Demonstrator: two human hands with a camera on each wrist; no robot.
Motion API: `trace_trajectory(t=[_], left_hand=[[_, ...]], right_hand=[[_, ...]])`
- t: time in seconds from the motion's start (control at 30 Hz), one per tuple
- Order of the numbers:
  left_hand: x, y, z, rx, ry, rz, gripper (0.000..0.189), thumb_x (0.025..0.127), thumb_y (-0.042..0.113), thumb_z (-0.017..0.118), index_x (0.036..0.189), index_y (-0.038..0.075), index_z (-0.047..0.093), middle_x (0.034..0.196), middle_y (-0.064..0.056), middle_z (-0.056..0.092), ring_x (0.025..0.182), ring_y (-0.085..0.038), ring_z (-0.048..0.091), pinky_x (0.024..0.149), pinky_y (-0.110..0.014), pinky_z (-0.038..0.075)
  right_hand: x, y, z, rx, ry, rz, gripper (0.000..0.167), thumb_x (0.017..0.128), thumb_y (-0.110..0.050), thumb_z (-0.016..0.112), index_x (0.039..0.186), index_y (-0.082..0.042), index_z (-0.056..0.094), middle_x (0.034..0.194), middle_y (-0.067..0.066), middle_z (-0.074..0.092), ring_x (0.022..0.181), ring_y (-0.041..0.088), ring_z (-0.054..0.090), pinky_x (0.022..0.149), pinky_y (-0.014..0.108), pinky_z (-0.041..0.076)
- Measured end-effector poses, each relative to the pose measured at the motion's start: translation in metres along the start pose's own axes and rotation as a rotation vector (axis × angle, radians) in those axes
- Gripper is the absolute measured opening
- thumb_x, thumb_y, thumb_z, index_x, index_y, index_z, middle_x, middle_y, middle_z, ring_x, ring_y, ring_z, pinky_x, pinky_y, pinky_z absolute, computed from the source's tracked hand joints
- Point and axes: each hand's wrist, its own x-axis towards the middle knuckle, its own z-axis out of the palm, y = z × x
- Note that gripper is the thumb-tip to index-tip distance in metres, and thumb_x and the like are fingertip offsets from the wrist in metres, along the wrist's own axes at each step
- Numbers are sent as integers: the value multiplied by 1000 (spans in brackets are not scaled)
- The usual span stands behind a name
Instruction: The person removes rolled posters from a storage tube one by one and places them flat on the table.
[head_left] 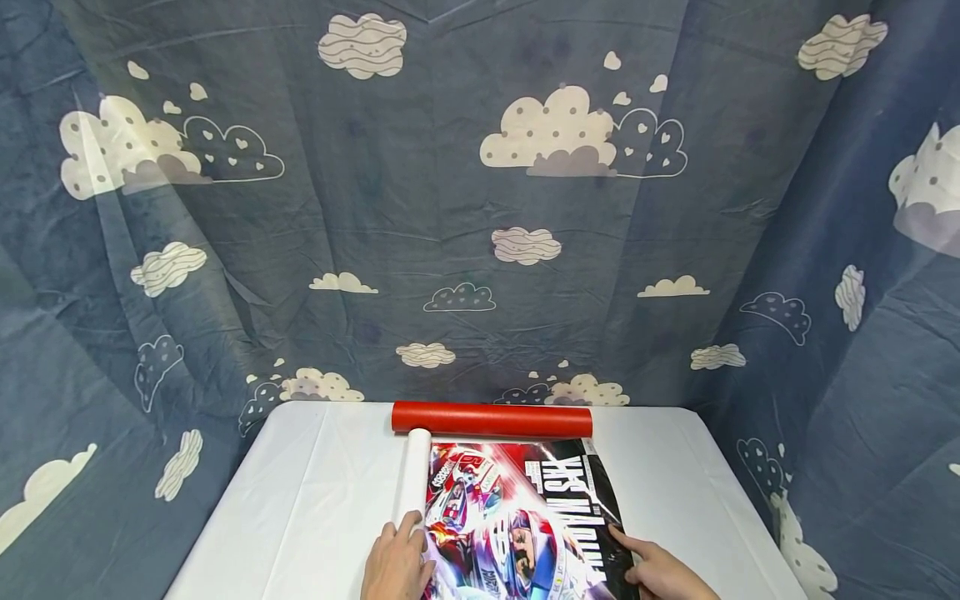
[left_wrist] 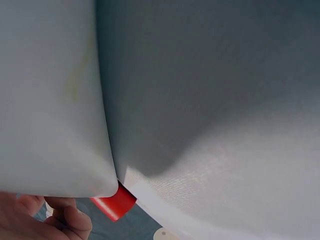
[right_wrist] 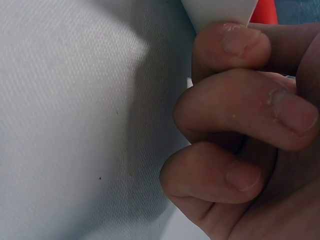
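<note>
A glossy poster (head_left: pixel 517 508) with racing pictures and large white letters lies partly unrolled on the white table. Its left side is still wound into a white roll (head_left: pixel 415 475). My left hand (head_left: pixel 395 562) grips this roll near its lower part; in the left wrist view the curled fingers (left_wrist: pixel 75 217) show below the pale paper (left_wrist: pixel 50 100). At the poster's right edge, my right hand (head_left: pixel 663 571) pinches the sheet between thumb and fingers. The right wrist view shows those bent fingers (right_wrist: pixel 215 107) under a white paper edge (right_wrist: pixel 220 12).
A red tube (head_left: pixel 491 419) lies crosswise at the table's back, just beyond the poster's top edge. White cloth covers the table (head_left: pixel 300 500). Dark blue curtains (head_left: pixel 420 208) with cloud prints hang behind it and on both sides.
</note>
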Motion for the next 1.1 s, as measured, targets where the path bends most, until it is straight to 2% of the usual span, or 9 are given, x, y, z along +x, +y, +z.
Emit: trace_trajectory(t=[0.2,0.5,0.67,0.8,0.93,1.1], left_hand=[[-1,-3,0,10,50,21,30,68,18,92,80,17,64,125,-1,64,80,-18,49,66,-31,43],[-3,-11,8,39,128,27,24,69,16,86,76,16,63,120,0,65,78,-20,50,64,-33,44],[-3,-12,6,24,102,14,32,69,24,92,75,19,61,120,0,64,78,-18,47,63,-31,41],[-2,-13,6,23,108,26,38,64,23,97,75,19,61,120,-1,64,77,-18,47,62,-30,40],[-3,-16,7,21,139,33,34,63,14,92,75,18,61,120,0,64,77,-19,48,62,-31,40],[-5,-18,6,25,102,3,21,69,12,84,77,15,64,121,0,65,79,-20,49,63,-31,41]], right_hand=[[1,3,-1,13,3,19,75,86,3,61,159,-4,43,107,17,65,56,11,50,62,23,50],[-2,4,-3,39,5,45,79,85,2,62,161,-6,40,108,18,64,59,14,51,66,25,51],[-3,4,-5,47,8,46,78,86,2,62,160,-5,39,107,19,63,58,14,51,66,25,51],[-2,5,-6,37,17,30,77,85,2,62,160,-4,41,108,18,66,56,12,51,64,25,51],[-3,6,-7,20,26,12,77,84,3,62,158,-3,43,110,21,67,56,12,52,63,25,52],[-3,8,-8,8,34,15,78,83,2,63,158,-3,44,116,29,67,58,15,55,64,27,54]])
